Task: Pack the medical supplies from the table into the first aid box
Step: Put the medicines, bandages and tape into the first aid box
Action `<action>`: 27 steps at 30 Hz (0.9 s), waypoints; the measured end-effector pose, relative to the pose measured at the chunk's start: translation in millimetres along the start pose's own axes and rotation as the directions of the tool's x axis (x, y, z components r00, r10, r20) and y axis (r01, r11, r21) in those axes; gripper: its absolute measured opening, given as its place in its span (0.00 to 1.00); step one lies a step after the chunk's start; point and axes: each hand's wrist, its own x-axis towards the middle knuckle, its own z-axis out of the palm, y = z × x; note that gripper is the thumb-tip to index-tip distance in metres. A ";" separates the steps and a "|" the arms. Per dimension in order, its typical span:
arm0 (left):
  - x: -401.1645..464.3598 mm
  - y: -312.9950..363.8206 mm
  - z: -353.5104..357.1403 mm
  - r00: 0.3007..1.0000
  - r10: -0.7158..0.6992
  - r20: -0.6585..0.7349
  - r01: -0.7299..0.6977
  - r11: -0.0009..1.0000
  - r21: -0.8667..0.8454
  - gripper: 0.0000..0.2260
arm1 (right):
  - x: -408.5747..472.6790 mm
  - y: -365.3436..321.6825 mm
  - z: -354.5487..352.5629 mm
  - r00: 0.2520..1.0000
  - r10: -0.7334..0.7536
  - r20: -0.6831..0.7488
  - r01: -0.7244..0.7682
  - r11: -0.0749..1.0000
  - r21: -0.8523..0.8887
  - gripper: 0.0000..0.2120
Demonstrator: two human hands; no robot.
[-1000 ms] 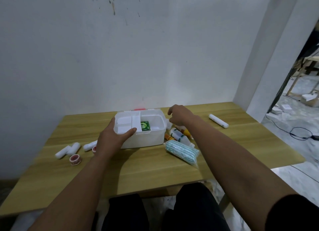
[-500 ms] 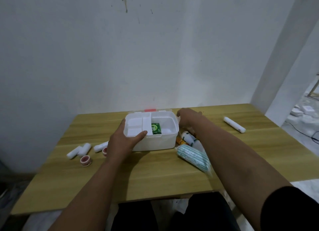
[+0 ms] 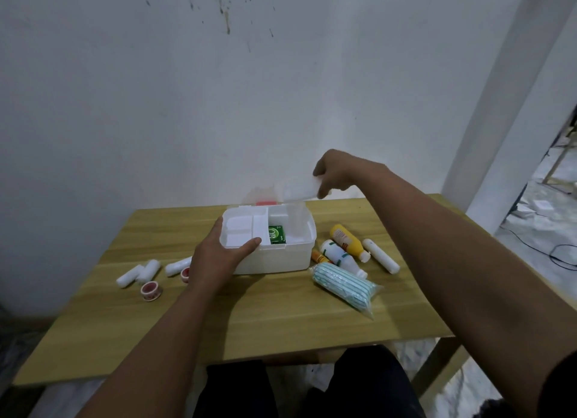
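The white first aid box (image 3: 274, 260) stands open on the wooden table (image 3: 281, 321). A green packet (image 3: 276, 234) lies inside, beside a white divider tray (image 3: 242, 232). My left hand (image 3: 215, 261) grips the box's front left corner, thumb over the rim. My right hand (image 3: 337, 174) is raised behind the box and pinches the edge of the translucent lid (image 3: 296, 190), which looks blurred. The lid's red handle (image 3: 265, 202) shows at the back.
Right of the box lie a yellow bottle (image 3: 345, 238), a white bottle (image 3: 338, 257), a small orange tube (image 3: 318, 257), a white roll (image 3: 381, 255) and a bagged pack of striped masks (image 3: 343, 285). To the left are gauze rolls (image 3: 137, 272) and tape rolls (image 3: 151, 291).
My right hand has risen from the table beside the box and now holds the lid up behind it. The left hand has stayed on the box. The camera has tilted.
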 end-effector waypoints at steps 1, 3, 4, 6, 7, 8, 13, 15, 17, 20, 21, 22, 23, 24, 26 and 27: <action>0.1 0.0 -0.5 1.000 -0.004 0.005 0.004 1.000 0.002 0.48 | -2.5 -6.4 2.6 0.999 -0.021 0.040 0.021 1.000 -0.019 0.33; 1.4 -1.7 -1.4 1.000 -0.016 0.020 0.016 1.000 0.004 0.52 | -5.1 -17.2 13.3 0.994 -0.045 0.095 0.052 0.996 -0.079 0.32; 1.7 -2.1 -2.0 0.999 -0.022 0.027 0.022 1.000 0.006 0.53 | -5.8 -21.7 20.2 0.992 -0.055 0.111 0.067 0.992 -0.107 0.32; 3.3 -3.1 -2.2 0.999 -0.029 0.033 0.029 1.000 0.011 0.53 | -4.8 -28.8 35.8 0.989 -0.072 0.130 0.091 0.985 -0.145 0.32; 3.9 -3.1 -2.1 0.999 -0.034 0.035 0.034 0.999 0.011 0.53 | -3.2 -31.6 44.4 0.987 -0.078 0.138 0.099 0.983 -0.154 0.32; 4.0 -2.7 -2.0 0.999 -0.035 0.035 0.035 0.999 0.009 0.53 | -1.3 -34.4 52.9 0.986 -0.081 0.145 0.104 0.982 -0.160 0.32; 3.4 -1.9 -1.2 0.999 -0.009 0.030 0.009 1.000 0.004 0.49 | 7.4 -41.4 90.0 0.988 -0.097 0.119 0.114 0.983 -0.147 0.33; 2.8 -1.0 -0.1 1.000 -0.005 0.024 0.005 1.000 0.002 0.47 | 10.2 -40.9 99.4 0.990 -0.101 0.101 0.111 0.988 -0.107 0.31; 1.9 -0.4 1.1 1.000 -0.006 0.016 0.006 1.000 0.003 0.47 | 11.0 -41.6 105.1 0.992 -0.108 0.070 0.113 0.991 -0.067 0.29; 1.3 -1.2 2.5 1.000 -0.008 0.014 0.008 1.000 0.004 0.47 | 8.3 -45.6 109.2 0.989 -0.144 0.027 0.145 0.987 -0.064 0.25; 1.2 -1.1 2.7 1.000 -0.011 0.011 0.011 1.000 0.005 0.47 | 6.7 -46.9 110.5 0.989 -0.148 0.027 0.149 0.986 -0.077 0.25; 1.0 -0.2 2.8 1.000 -0.015 0.008 0.015 1.000 0.010 0.47 | 5.2 -48.2 111.9 0.989 -0.145 0.033 0.147 0.984 -0.096 0.24; 1.1 0.8 2.6 1.000 -0.017 0.005 0.017 1.000 0.016 0.47 | 4.6 -49.1 113.7 0.989 -0.143 0.038 0.146 0.983 -0.112 0.22; 1.4 1.3 2.6 1.000 -0.020 0.001 0.020 1.000 0.018 0.47 | 4.5 -49.8 115.8 0.989 -0.141 0.039 0.145 0.982 -0.121 0.21; 1.4 1.5 2.6 1.000 -0.019 0.005 0.019 1.000 0.017 0.47 | 5.2 -51.3 119.7 0.990 -0.137 0.017 0.138 0.986 -0.099 0.19; 2.1 0.7 2.2 1.000 -0.018 0.008 0.018 1.000 0.020 0.47 | 5.6 -52.6 121.3 0.991 -0.132 0.005 0.132 0.988 -0.078 0.19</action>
